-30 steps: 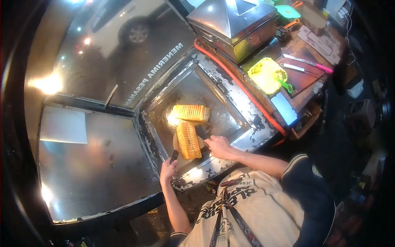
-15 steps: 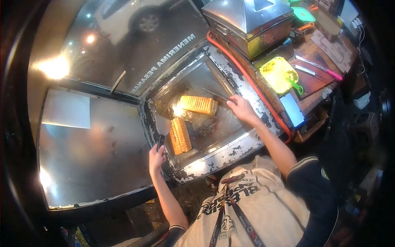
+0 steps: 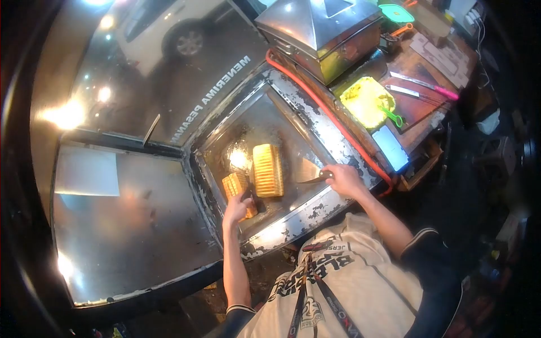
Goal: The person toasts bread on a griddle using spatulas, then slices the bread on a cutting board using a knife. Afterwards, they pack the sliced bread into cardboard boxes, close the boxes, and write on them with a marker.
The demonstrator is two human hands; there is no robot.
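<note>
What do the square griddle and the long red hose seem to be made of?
Square grey griddle: probably steel, with a greasy surface, judging by its smeared, metallic glare.
Long red hose: rubber or plastic, apparently satin, given its even colour and smooth curve.

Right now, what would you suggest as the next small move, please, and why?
Perhaps slide the left loaf inward with the left hand, which touches it: it lies nearer the edge of the griddle than the other loaf, and the right hand holds a dark-handled tool clear of both.
</note>
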